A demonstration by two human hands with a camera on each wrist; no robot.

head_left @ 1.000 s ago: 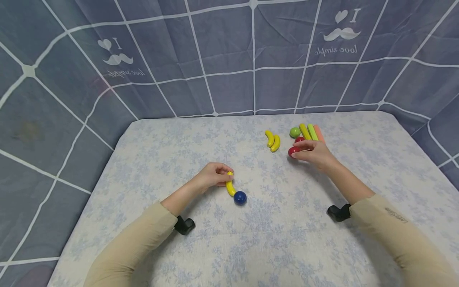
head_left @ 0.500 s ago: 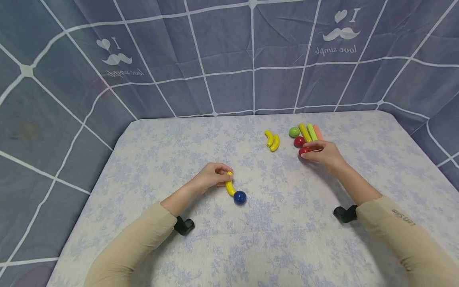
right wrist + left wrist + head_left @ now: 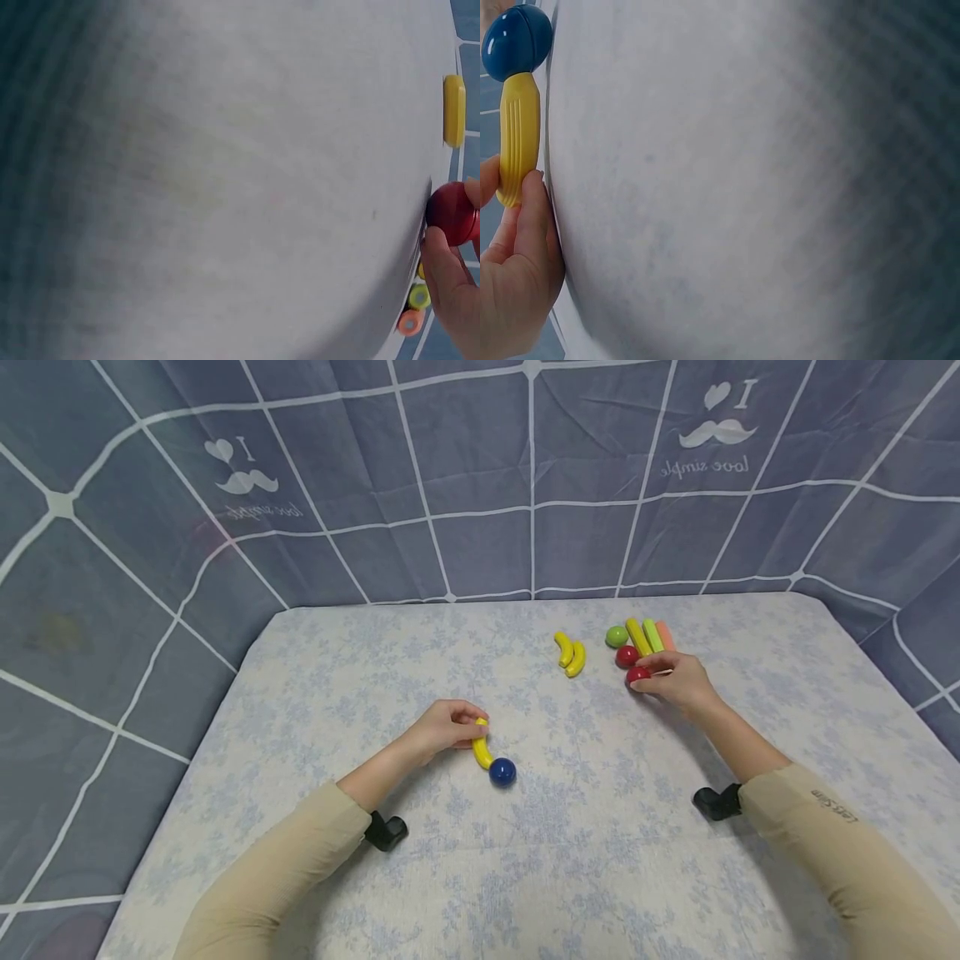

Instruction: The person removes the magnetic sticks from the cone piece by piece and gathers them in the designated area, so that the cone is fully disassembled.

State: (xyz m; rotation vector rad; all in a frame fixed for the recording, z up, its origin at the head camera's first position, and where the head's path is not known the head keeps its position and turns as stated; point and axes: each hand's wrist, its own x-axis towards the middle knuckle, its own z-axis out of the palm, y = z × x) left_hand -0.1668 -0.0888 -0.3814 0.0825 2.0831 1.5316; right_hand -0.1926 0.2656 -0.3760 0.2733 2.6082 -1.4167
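Note:
My left hand (image 3: 447, 727) pinches the top end of a yellow curved toy bar (image 3: 482, 753) between thumb and fingers. The bar's lower end meets a glossy blue ball (image 3: 502, 772); in the left wrist view the bar (image 3: 520, 124) looks ribbed and the ball (image 3: 517, 43) sits against its end. Over at the far right, my right hand (image 3: 678, 681) grips a red ball (image 3: 637, 676) by its side, close to the tabletop. The right wrist view shows this red ball (image 3: 450, 214) between thumb and fingertips. A second red ball (image 3: 627, 656) lies just beyond it.
Two yellow curved bars (image 3: 576, 659) lie side by side left of the right hand. A green ball (image 3: 617, 637) rests behind the red ones, beside straight yellow, lime (image 3: 653, 637) and orange (image 3: 665, 637) bars. A blue-grey patterned curtain (image 3: 480, 485) hangs behind the table (image 3: 375, 668).
The right hand has drawn the red ball to the right, uncovering the other red ball, then barely shifted in the last half second. The left hand and its bar stay put.

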